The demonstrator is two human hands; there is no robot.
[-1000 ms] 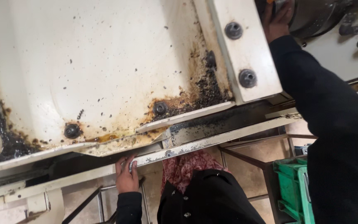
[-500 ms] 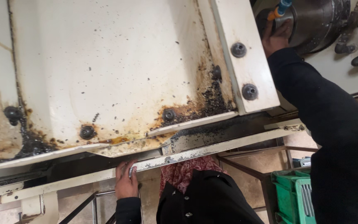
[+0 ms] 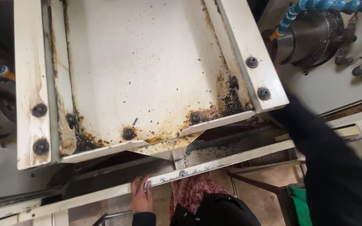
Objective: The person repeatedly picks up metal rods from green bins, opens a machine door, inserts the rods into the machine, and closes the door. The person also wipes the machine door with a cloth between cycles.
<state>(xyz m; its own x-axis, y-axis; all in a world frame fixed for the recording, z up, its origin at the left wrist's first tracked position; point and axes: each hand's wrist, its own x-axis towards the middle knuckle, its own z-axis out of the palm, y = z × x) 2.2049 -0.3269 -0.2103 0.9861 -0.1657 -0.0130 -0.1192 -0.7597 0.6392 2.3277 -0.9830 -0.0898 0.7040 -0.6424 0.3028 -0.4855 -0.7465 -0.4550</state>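
My left hand [image 3: 141,196] curls its fingers over the edge of a white metal rail [image 3: 231,161] along the front of a machine. My right sleeve [image 3: 327,163] reaches up and to the right toward a round steel chuck [image 3: 311,37]. The right hand lies in dark shadow between the chuck and a white frame bar [image 3: 252,54], so its fingers do not show. Above the rail sits a stained white chip pan [image 3: 143,71] with rust and black grit along its lower edge.
A blue segmented coolant hose [image 3: 336,6] with an orange tip hangs over the chuck. Dark bolts [image 3: 40,146] stud the pan's frame. A green crate [image 3: 300,205] stands low at the right beside a metal stand. A red patterned cloth [image 3: 191,190] hangs at my chest.
The view has swung left and up, so the pan's left frame and more of the chuck show. My left hand stays on the rail. My right hand has slipped into shadow by the chuck.
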